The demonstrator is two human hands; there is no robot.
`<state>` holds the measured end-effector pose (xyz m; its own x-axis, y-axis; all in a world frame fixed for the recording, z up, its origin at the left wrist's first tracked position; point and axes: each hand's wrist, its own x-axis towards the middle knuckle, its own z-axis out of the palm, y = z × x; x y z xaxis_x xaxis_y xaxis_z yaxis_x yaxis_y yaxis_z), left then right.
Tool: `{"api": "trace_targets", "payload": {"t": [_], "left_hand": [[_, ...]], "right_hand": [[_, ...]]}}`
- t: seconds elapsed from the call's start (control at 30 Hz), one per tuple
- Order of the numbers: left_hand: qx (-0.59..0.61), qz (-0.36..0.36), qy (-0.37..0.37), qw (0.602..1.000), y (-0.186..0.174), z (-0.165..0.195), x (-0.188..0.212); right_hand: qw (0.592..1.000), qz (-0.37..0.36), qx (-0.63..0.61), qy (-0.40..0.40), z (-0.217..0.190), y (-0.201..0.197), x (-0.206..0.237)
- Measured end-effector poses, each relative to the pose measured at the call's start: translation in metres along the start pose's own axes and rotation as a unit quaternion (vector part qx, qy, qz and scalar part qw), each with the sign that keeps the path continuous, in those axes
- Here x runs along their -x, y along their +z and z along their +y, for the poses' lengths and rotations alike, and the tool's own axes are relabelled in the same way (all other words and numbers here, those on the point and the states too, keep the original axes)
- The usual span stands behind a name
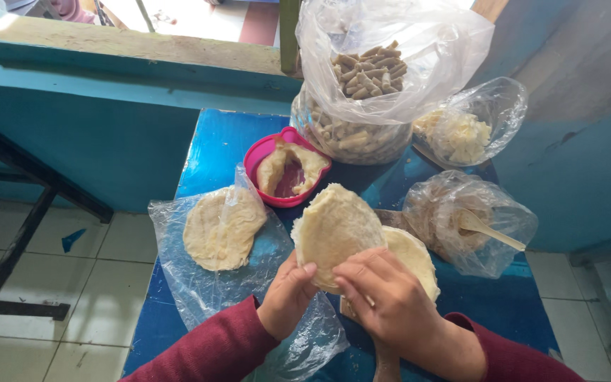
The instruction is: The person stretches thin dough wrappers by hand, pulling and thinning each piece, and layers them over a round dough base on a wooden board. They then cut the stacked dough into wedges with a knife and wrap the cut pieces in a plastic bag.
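both hands (341,297) pinch soft, round dough disc (335,228).

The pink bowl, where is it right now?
In the head view the pink bowl sits on the blue table, left of centre, beside the big bag of rolled sticks and behind the flattened dough on plastic.

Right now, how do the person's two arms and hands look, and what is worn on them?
Both arms wear long dark red sleeves of a soft knitted fabric, reaching to the wrists. The left hand and the right hand are bare: no gloves, rings, watch or bracelet are visible. The fingernails look short and unpainted.
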<state>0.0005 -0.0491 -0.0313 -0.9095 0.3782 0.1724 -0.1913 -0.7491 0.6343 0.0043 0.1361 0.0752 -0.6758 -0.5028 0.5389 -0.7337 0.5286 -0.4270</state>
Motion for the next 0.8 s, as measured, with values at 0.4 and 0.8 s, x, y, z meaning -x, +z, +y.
{"api": "trace_targets", "payload": {"t": [0.4,0.8], "left_hand": [[-0.137,0.042,0.019,0.989,-0.014,-0.020,-0.003],[-0.174,0.032,0.027,0.984,0.009,-0.003,0.000]], "right_hand": [[0.999,0.042,0.033,-0.004,0.014,0.008,0.000],[0.995,0.087,-0.021,0.042,0.023,0.024,0.000]]}}
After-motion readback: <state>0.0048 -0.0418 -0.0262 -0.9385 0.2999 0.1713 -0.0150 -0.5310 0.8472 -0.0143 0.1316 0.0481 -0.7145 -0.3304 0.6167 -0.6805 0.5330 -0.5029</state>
